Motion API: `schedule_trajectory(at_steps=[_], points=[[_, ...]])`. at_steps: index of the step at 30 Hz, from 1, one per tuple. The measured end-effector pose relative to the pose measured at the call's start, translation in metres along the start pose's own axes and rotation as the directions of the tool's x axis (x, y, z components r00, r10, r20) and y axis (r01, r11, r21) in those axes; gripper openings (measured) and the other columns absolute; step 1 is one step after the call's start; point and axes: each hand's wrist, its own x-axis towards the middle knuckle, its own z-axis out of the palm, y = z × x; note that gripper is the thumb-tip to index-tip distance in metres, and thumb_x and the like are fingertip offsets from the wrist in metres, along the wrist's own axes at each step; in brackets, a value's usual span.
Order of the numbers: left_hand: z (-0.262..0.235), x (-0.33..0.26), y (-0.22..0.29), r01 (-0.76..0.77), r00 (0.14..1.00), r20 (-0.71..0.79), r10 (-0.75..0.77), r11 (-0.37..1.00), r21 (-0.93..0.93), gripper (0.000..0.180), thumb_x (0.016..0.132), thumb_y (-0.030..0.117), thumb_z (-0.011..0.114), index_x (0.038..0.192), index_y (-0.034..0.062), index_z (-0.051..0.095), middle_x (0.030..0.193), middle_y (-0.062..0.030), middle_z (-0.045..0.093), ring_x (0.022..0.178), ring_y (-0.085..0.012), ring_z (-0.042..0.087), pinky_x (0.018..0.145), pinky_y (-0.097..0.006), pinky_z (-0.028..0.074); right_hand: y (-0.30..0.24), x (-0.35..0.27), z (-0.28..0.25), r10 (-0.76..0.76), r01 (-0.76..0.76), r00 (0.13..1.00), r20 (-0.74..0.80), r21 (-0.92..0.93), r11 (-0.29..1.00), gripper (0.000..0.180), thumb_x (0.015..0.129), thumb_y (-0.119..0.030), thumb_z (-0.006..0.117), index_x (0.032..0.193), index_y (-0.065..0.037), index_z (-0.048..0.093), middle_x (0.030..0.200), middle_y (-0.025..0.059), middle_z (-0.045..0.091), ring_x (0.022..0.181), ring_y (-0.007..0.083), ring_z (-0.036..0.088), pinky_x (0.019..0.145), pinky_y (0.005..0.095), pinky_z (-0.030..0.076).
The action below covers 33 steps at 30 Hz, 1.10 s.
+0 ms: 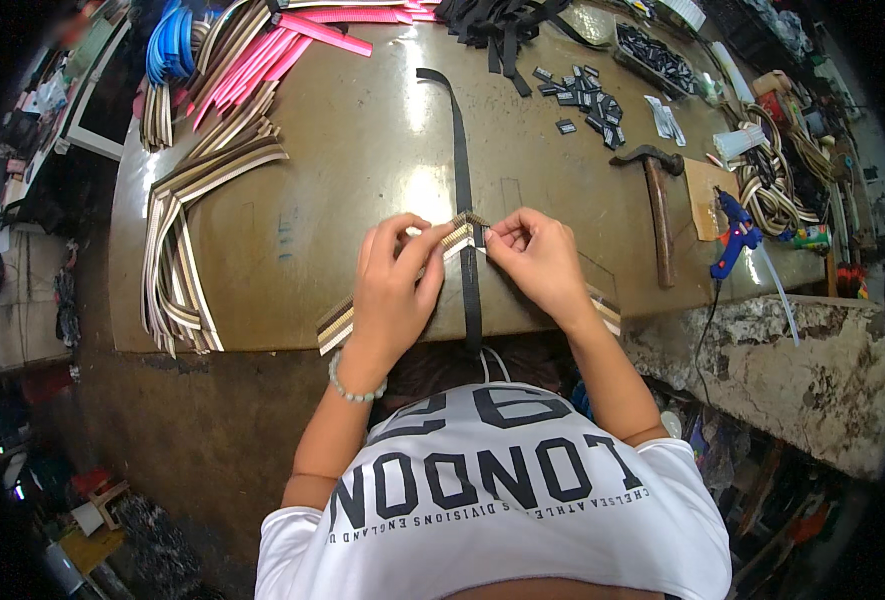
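Note:
A striped webbing strap [336,326] in brown, tan and white lies across the table's near edge, bent to a peak in the middle. My left hand [394,268] has its fingers closed on the strap just left of the peak. My right hand [537,255] pinches at a small black label [479,236] on the peak, thumb and forefinger together. A long black strap [460,140] runs away from me up the table; it also shows below the peak and reaches the near edge. The fingers partly cover the striped strap.
Bundled striped straps [174,230] lie on the left, with pink straps [272,60] and blue straps [169,45] behind. To the right are a hammer [657,215], a blue glue gun [733,236] with a cord, loose black labels [590,100], a tray of black pieces [652,58] and coiled straps [772,175].

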Motion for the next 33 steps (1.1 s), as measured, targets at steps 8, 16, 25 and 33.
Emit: schedule_trajectory(at_steps=[8, 16, 25, 33], points=[[-0.010, -0.029, 0.010, 0.014, 0.978, 0.210, 0.010, 0.994, -0.111, 0.032, 0.077, -0.001, 0.070, 0.109, 0.0054, 0.067, 0.106, -0.0105, 0.058, 0.096, -0.0270, 0.058, 0.085, -0.037, 0.049, -0.003, -0.002, 0.010, -0.059, 0.057, 0.997, -0.042, -0.049, 0.997, 0.018, 0.082, -0.016, 0.069, 0.080, 0.002, 0.067, 0.070, 0.0166, 0.067, 0.063, 0.0278, 0.067, 0.059, 0.0360, 0.051], [-0.005, -0.016, 0.010, 0.071, 0.974, 0.220, -0.055, 0.995, -0.066, 0.036, 0.073, 0.006, 0.075, 0.108, 0.0070, 0.066, 0.103, -0.0110, 0.057, 0.096, -0.0307, 0.058, 0.086, -0.040, 0.049, 0.001, 0.009, -0.009, -0.027, 0.021, 0.994, 0.109, 0.055, 0.998, 0.023, 0.082, -0.018, 0.074, 0.097, -0.003, 0.068, 0.066, 0.0072, 0.062, 0.060, 0.0161, 0.059, 0.058, 0.0305, 0.046], [0.007, -0.008, 0.001, 0.096, 0.984, 0.154, -0.086, 0.994, -0.054, 0.025, 0.071, 0.001, 0.076, 0.093, 0.0060, 0.066, 0.084, -0.0069, 0.061, 0.074, -0.0221, 0.060, 0.067, -0.032, 0.050, 0.001, 0.014, -0.008, -0.081, 0.087, 0.983, 0.162, -0.028, 0.996, 0.020, 0.082, -0.019, 0.074, 0.097, -0.007, 0.068, 0.060, 0.0060, 0.055, 0.055, 0.0166, 0.055, 0.054, 0.0325, 0.043], [0.009, 0.007, -0.001, 0.234, 0.964, 0.159, -0.214, 0.965, -0.121, 0.014, 0.076, 0.006, 0.075, 0.089, 0.0063, 0.068, 0.081, -0.0058, 0.064, 0.067, -0.0208, 0.063, 0.060, -0.032, 0.050, -0.004, 0.012, -0.008, -0.080, 0.089, 0.987, 0.141, -0.058, 0.994, 0.019, 0.082, -0.015, 0.076, 0.095, -0.004, 0.068, 0.060, 0.0016, 0.051, 0.055, 0.0084, 0.046, 0.052, 0.0254, 0.039]])
